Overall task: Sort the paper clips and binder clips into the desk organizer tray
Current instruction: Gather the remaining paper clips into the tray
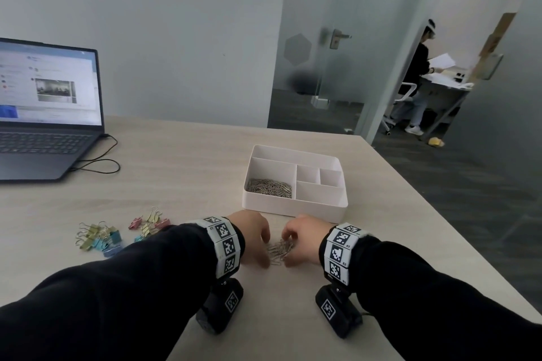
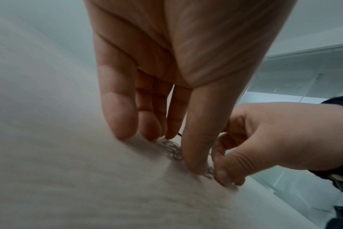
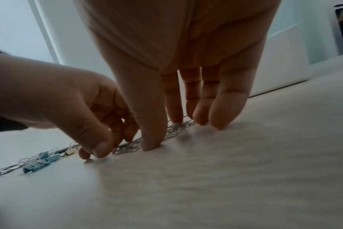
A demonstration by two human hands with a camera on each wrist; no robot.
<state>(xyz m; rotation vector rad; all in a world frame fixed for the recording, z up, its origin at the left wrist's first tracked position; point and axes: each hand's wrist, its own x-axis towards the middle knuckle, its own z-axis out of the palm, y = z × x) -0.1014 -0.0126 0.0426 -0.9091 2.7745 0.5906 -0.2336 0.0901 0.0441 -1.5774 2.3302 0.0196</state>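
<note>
A small pile of silver paper clips point(image 1: 280, 249) lies on the table between my two hands. My left hand point(image 1: 262, 246) stands fingertips-down on the pile's left side, and my right hand point(image 1: 289, 245) does the same on its right. In the left wrist view the left fingers point(image 2: 125, 120) point straight down at the table beside the clips point(image 2: 171, 149). The right wrist view shows the right fingers point(image 3: 225, 111) touching the table, with clips point(image 3: 125, 149) under them. The white organizer tray point(image 1: 293, 212) sits just beyond, holding paper clips point(image 1: 269, 187) in its left compartment. Coloured binder clips point(image 1: 99, 236) lie to the left.
An open laptop point(image 1: 44, 126) with its cable point(image 1: 99, 163) stands at the table's far left. The table's right edge point(image 1: 440, 228) runs close beside my right arm. A glass door and a standing person point(image 1: 416, 76) are in the background.
</note>
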